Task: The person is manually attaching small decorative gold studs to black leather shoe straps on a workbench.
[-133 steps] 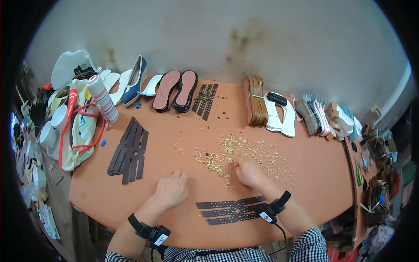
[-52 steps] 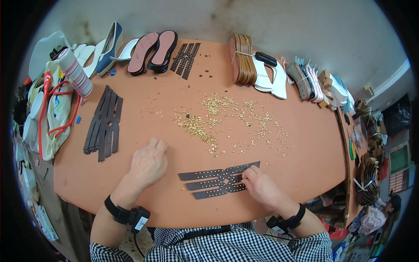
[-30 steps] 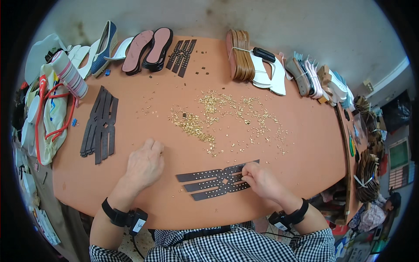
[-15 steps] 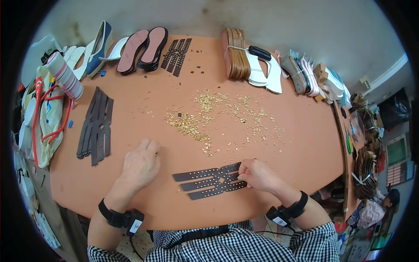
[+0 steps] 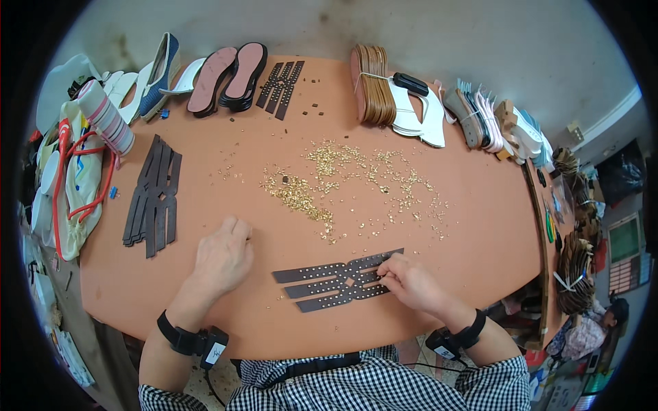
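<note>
In front of me lies a dark brown strap piece (image 5: 329, 302) with slit arms and a diamond hole in the middle. Rows of small shiny studs run along its arms. My right hand (image 5: 413, 282) is at its right end, thumb and fingertips pinched together over the strips; whatever they pinch is too small to make out. To the left of the piece, my left hand (image 5: 224, 257) rests on the table with curled fingers, and what is under them is hidden. Loose gold studs (image 5: 301, 195) lie scattered beyond both hands.
Plain dark strap pieces (image 5: 154, 198) are stacked at the left, near a striped bottle (image 5: 106, 116). Along the back stand pink-topped soles (image 5: 243, 72), another studded strap piece (image 5: 280, 89), a tied bundle of brown soles (image 5: 373, 85) and white cut-outs (image 5: 432, 116).
My right hand has shifted slightly right along the strap piece, uncovering more of its right end. My left hand stays nearly in place.
</note>
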A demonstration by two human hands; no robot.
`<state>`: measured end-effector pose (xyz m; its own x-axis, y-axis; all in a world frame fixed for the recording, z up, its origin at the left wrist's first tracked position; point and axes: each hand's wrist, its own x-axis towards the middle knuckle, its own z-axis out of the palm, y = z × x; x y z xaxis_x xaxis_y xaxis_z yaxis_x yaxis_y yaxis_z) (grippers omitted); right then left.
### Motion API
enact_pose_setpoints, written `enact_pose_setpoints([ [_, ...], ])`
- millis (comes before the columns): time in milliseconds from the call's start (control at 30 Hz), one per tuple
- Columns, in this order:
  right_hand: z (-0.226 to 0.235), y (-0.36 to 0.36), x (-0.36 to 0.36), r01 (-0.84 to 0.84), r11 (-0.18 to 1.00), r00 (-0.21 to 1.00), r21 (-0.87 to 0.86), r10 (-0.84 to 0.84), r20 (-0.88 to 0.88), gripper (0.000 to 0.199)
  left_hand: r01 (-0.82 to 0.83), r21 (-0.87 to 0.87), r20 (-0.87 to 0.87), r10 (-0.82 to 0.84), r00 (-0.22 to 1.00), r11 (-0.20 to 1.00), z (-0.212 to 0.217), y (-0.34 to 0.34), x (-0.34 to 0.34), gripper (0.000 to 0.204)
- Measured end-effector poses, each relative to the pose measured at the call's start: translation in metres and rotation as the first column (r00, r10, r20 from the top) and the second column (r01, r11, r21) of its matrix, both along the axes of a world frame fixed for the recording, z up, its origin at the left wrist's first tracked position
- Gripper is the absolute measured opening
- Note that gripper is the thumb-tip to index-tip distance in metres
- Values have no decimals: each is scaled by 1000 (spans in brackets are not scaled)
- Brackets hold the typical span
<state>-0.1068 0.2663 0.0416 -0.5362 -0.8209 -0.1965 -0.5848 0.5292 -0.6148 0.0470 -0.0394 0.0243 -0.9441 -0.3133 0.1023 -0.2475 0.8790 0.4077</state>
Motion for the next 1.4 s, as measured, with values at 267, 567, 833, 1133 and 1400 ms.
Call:
enact_pose_setpoints([
  [267,-6,-1,1,-20,999,999,-34,18,-50,9,3,-2,-13,-3,1000,1000,1,0,1,14],
  [567,8,-6,-6,-51,995,998,80,47,50,10,3,-7,-38,-4,999,1000,1,1,0,13],
  [833,13,-14,-8,-54,991,996,126,45,78,8,15,-9,-5,-15,1000,1000,2,0,0,13],
  [1133,19,-20,-7,-3,979,992,204,-22,124,7,19,-2,0,-19,1000,1000,4,0,0,14],
  [1400,21,-27,-10,24,965,982,263,-72,174,4,13,4,-62,-12,998,1000,-1,0,1,12],
])
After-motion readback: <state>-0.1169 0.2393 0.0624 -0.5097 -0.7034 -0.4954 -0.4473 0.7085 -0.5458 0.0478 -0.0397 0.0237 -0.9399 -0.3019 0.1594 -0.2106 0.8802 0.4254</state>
